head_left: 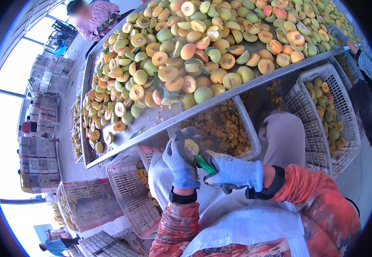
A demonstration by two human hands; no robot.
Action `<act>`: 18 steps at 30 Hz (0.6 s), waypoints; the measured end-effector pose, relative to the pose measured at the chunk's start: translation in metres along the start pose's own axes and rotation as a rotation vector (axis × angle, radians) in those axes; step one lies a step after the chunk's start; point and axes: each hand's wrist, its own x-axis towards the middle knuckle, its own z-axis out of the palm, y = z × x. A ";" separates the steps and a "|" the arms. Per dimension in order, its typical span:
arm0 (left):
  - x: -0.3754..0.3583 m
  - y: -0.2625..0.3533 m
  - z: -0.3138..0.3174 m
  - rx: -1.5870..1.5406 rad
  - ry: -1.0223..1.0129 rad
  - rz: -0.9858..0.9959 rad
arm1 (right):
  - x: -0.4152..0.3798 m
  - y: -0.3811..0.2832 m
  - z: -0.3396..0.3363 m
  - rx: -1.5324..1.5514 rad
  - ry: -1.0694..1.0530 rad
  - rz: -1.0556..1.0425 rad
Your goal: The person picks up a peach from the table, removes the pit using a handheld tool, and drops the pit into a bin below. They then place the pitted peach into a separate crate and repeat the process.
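My left hand (182,158), in a blue knitted glove with dark grey fingers, is closed around a pale yellow-green peach (191,146). In my right hand (235,171), gloved the same way, is a green-handled knife (205,164) whose tip end points at the fruit. The blade is mostly hidden between fruit and fingers. Both hands are over my lap, just below the metal rim (168,123) of a sloping table. Many whole and halved peaches (168,73), some with pits showing, are heaped on that table.
Beneath the rim stands a crate (251,141) of small brown-orange pieces. Fruit-filled white crates are at right (344,115) and left (128,192). A co-worker (94,19) is across the table, and another's gloved hand (337,35) is at far right. Stacked crates (40,158) line the left.
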 end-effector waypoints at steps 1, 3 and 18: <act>0.002 0.004 -0.001 -0.100 -0.037 -0.105 | -0.001 0.000 0.000 -0.032 0.018 0.014; 0.010 0.008 -0.013 -0.028 -0.125 -0.148 | -0.003 -0.003 -0.005 -0.012 -0.004 0.033; 0.026 0.017 0.009 -0.182 -0.183 -0.422 | 0.005 0.008 -0.006 -0.922 0.382 -0.278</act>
